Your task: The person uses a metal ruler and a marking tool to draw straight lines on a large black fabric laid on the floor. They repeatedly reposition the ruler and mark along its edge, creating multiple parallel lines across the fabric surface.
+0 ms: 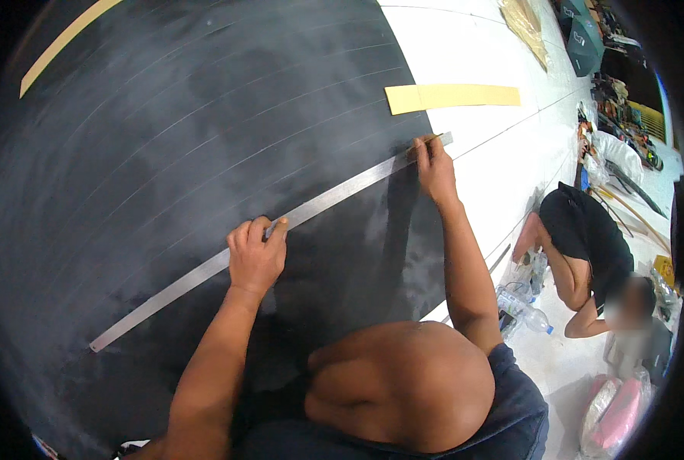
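A long metal ruler lies slantwise across a large black sheet marked with thin pale lines. My left hand presses on the ruler near its middle, fingers over its far edge and thumb on top. At the ruler's upper right end, my right hand is closed in a pinch. Something thin and brownish shows at its fingertips, too small to make out. Just beyond that hand, a yellow strip lies partly on the sheet and partly on the white floor.
Another yellow strip lies at the far left. My bent knee is close below the ruler. On the right, a person in black is low on the white floor, near a plastic bottle and pink wrapped bundles.
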A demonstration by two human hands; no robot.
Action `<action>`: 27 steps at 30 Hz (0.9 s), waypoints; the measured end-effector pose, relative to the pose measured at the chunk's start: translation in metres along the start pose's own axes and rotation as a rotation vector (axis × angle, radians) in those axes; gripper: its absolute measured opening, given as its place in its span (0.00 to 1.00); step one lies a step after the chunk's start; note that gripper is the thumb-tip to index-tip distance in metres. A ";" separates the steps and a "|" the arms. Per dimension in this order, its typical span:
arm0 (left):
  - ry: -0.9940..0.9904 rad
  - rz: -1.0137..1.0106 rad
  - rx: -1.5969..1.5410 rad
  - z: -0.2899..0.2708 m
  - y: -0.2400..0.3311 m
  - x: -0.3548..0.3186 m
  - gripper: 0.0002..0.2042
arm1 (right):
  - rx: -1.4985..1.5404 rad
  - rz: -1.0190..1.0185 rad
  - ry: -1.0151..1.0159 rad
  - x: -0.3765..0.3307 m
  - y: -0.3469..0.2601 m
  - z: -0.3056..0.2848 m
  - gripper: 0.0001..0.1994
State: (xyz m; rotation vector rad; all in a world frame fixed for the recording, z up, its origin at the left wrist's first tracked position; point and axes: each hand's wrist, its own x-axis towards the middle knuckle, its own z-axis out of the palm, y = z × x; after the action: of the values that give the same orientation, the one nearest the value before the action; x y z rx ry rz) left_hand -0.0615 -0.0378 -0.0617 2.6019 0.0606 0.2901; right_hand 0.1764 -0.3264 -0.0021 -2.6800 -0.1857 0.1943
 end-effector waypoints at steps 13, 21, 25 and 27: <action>-0.002 0.006 -0.005 -0.003 -0.003 -0.001 0.15 | 0.010 0.166 0.171 0.022 0.030 0.000 0.12; -0.028 0.024 -0.037 0.004 0.004 0.003 0.15 | -0.329 -0.033 0.206 0.007 0.060 0.007 0.12; -0.012 0.014 0.025 -0.003 -0.005 0.000 0.14 | -0.252 0.018 0.001 -0.014 -0.019 0.020 0.10; -0.030 0.037 0.023 0.001 -0.001 -0.001 0.14 | -0.086 -0.227 0.109 -0.039 -0.025 0.031 0.08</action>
State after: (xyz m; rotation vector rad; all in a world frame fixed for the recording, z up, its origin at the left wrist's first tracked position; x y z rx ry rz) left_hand -0.0620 -0.0372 -0.0633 2.6323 0.0050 0.2646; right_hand 0.1301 -0.2976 -0.0143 -2.7182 -0.4702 -0.0306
